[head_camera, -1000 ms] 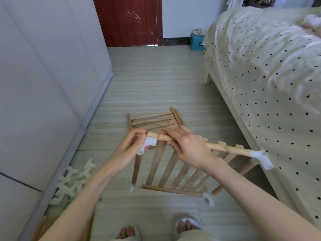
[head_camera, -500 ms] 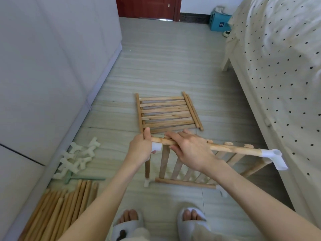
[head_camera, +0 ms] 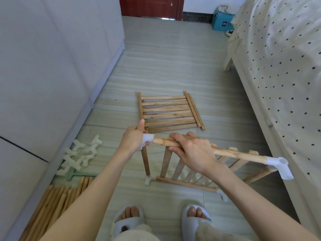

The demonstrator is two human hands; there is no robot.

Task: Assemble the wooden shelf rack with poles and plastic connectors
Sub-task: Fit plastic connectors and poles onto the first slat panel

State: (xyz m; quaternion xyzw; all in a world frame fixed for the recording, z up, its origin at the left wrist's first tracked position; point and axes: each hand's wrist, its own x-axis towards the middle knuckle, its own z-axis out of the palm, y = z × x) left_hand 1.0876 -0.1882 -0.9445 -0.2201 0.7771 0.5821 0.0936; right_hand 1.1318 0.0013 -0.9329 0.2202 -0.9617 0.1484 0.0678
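My left hand (head_camera: 133,139) is clamped around a translucent white plastic corner connector (head_camera: 147,137) seated on top of a round upright pole (head_camera: 145,162); the pole's foot sits in another white connector (head_camera: 148,180) on the floor. My right hand (head_camera: 192,152) is wrapped around a round horizontal pole (head_camera: 238,154), pale unfinished wood with visible grain, whose rounded left end is just beside the held connector's socket. Its far end carries a second white three-way connector (head_camera: 279,165) with an open tubular mouth. Flat slats of the slatted shelf panel (head_camera: 182,171) hang below this pole, tilted. A second slatted panel (head_camera: 170,113) lies flat on the streaked grey floor tiles (head_camera: 173,66). At left lie spare white connectors (head_camera: 79,156) in a loose heap and a bundle of spare poles (head_camera: 57,202).
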